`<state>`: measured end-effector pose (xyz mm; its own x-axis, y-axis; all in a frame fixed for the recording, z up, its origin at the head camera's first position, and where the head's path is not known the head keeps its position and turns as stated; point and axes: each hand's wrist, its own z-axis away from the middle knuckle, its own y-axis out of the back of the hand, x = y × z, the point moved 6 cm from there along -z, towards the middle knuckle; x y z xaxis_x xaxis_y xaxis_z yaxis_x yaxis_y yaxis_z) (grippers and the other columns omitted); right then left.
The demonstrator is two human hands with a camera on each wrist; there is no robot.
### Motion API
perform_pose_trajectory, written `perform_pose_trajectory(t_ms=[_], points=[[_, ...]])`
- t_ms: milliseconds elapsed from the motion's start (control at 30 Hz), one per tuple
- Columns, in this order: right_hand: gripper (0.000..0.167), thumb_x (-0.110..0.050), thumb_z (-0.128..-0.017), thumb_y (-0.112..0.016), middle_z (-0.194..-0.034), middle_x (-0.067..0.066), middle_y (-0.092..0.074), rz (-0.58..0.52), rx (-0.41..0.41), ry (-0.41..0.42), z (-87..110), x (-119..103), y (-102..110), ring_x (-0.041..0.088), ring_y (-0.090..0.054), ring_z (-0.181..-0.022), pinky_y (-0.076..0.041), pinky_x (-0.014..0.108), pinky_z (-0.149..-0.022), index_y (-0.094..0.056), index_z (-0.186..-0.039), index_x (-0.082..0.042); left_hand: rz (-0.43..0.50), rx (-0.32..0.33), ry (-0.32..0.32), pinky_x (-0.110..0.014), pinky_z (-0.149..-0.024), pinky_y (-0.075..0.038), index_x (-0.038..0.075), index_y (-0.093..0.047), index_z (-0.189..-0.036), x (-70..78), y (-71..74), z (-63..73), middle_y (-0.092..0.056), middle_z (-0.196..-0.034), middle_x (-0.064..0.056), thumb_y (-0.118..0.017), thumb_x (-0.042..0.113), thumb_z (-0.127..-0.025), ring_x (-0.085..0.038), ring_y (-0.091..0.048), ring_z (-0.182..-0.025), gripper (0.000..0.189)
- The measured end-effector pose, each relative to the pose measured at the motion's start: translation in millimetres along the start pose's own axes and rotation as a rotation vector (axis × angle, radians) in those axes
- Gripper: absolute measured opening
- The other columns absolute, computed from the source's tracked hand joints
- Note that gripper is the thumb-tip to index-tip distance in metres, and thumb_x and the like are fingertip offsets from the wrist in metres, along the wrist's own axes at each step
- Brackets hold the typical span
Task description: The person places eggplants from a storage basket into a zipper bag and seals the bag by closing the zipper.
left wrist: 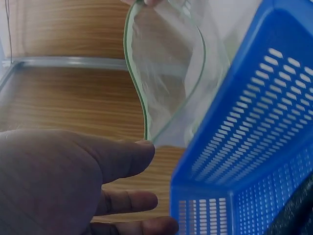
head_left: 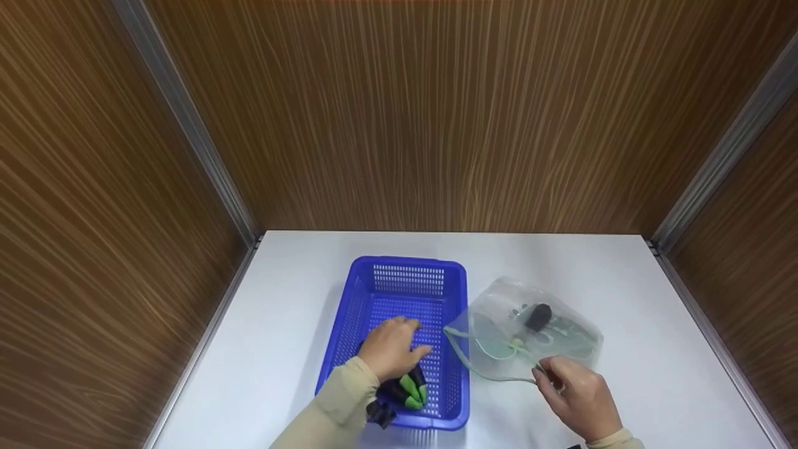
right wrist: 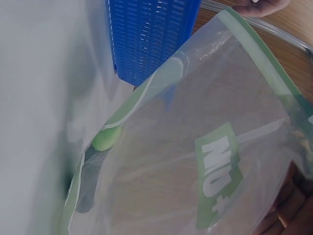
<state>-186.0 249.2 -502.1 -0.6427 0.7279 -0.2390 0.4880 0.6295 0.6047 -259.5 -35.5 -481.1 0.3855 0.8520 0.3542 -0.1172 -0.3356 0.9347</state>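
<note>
My left hand (head_left: pixel 391 350) hovers over the blue basket (head_left: pixel 464 399), thumb and fingers spread apart with nothing between them. Beneath it, several small dark eggplants (head_left: pixel 416 381) with green stem ends lie at the basket's near end, partly hidden by the hand and sleeve. To the right, my right hand (head_left: pixel 580 393) pinches the green-edged rim of a clear zip bag (head_left: pixel 492 312) between thumb and fingers. The bag's mouth gapes toward the basket. Inside it lies one eggplant (right wrist: pixel 93 171), its green end showing through the plastic in the right wrist view.
Basket and bag stand side by side on a white table (head_left: pixel 280 299). Wood-grain panels (head_left: pixel 436 125) rise behind and at both sides, with metal strips (head_left: pixel 206 149) along their corners. The basket's perforated right wall is next to the bag's mouth.
</note>
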Motion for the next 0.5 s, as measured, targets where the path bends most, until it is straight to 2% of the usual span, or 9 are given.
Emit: perform_pose_trajectory(t_ms=[267, 500], points=[[0.016, -0.005, -0.072, -0.071, -0.071, -0.016, -0.053, -0.007, -0.002, 0.012, -0.7, 0.0, 0.6, -0.003, -0.047, -0.058, -0.039, 0.012, -0.049, -0.063, -0.082, -0.015, -0.011, -0.007, 0.014, -0.046, -0.095, -0.046, 0.0, -0.061, -0.123, -29.6, 6.9, -2.2, -0.062, -0.119, -0.018, -0.068, 0.04, -0.086, -0.034, -0.058, -0.111, 0.054], [0.02, -0.003, -0.071, -0.073, -0.071, -0.016, -0.054, -0.013, -0.018, -0.012, 0.9, 0.0, 0.4, -0.002, -0.048, -0.059, -0.039, 0.011, -0.049, -0.062, -0.082, -0.016, 0.038, -0.07, 0.027, -0.049, -0.102, -0.039, 0.001, -0.059, -0.127, -54.4, 7.7, -9.0, -0.056, -0.128, -0.022, -0.07, 0.039, -0.085, -0.038, -0.05, -0.121, 0.057]])
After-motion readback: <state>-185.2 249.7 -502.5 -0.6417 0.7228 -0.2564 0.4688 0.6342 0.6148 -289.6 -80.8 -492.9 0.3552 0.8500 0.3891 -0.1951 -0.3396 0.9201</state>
